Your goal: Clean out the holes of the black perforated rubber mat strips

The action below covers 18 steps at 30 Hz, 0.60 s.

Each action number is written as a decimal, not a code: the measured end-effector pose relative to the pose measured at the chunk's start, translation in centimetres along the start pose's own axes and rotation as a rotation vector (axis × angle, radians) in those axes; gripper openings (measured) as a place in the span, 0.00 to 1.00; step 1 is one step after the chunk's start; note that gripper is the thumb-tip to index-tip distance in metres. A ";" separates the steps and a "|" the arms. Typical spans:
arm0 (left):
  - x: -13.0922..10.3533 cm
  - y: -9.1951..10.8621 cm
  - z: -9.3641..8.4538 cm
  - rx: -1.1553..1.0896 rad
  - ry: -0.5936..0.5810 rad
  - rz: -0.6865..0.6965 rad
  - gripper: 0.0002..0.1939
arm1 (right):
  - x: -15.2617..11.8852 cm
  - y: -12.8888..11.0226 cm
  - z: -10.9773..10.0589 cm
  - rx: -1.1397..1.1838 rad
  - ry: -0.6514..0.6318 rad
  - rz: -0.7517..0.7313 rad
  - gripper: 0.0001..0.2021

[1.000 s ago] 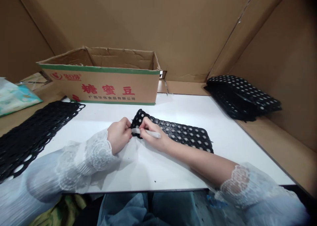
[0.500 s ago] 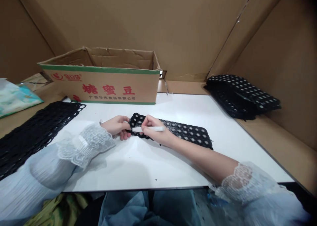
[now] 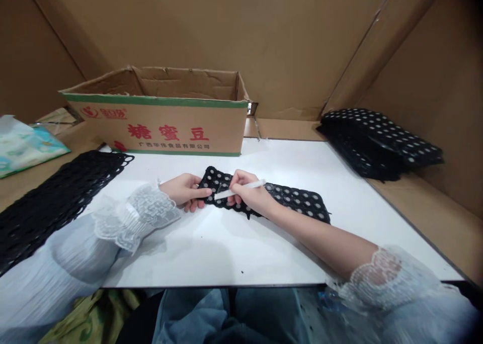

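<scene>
On the white tabletop lies a black strip (image 3: 298, 199) with rows of pale round dots. My left hand (image 3: 185, 191) grips its left end, thumb on top and fingers curled below the edge. A slim white pen-like tool (image 3: 247, 185) is pinched in my right hand (image 3: 247, 189), its tip pointing left and down at the strip close to my left thumb. Whether the tip touches the strip I cannot tell. My right hand and forearm cover the middle of the strip.
Behind my hands stands an open cardboard box (image 3: 181, 127) with red lettering. Black sheets with ring-shaped holes (image 3: 56, 198) lie at the left, by a blue-and-white packet (image 3: 30, 145). Dotted black pieces (image 3: 381, 143) are piled at the right. Cardboard walls (image 3: 283, 42) surround the table.
The white tool has tilted, its rear end now higher, and my right hand has shifted slightly right. My left thumb lies further over the strip's end. The whole view has shifted a little.
</scene>
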<state>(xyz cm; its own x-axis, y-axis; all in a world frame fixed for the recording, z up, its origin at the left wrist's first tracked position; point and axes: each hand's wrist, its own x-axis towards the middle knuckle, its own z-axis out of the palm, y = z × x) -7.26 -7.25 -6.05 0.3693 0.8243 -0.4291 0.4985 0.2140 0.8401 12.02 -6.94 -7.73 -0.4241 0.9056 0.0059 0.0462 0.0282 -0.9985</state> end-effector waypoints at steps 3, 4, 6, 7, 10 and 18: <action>-0.1 0.1 0.3 0.014 0.002 -0.002 0.11 | 0.1 0.3 -0.3 0.006 -0.035 -0.037 0.04; -0.1 0.1 0.4 0.005 0.019 -0.006 0.10 | 0.1 0.3 -0.3 0.011 -0.040 -0.037 0.04; -0.2 0.0 0.7 0.003 0.073 -0.013 0.08 | 0.0 0.3 -0.3 0.011 -0.043 -0.031 0.05; -0.3 -0.1 1.0 0.023 0.110 -0.010 0.07 | 0.0 0.2 -0.2 0.010 -0.047 -0.030 0.06; -0.8 -0.2 2.1 0.202 0.286 0.051 0.06 | -0.3 0.1 0.0 0.001 -0.071 -0.050 0.07; -1.9 0.0 5.2 0.763 0.540 0.284 0.06 | -1.3 0.6 -0.1 -0.287 -0.125 -0.249 0.05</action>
<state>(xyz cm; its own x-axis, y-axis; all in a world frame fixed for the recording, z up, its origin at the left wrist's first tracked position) -3.86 -11.58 -6.96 0.2398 0.9626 0.1260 0.8906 -0.2698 0.3662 12.66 -8.07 -8.33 -0.5604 0.7980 0.2218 0.1713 0.3737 -0.9116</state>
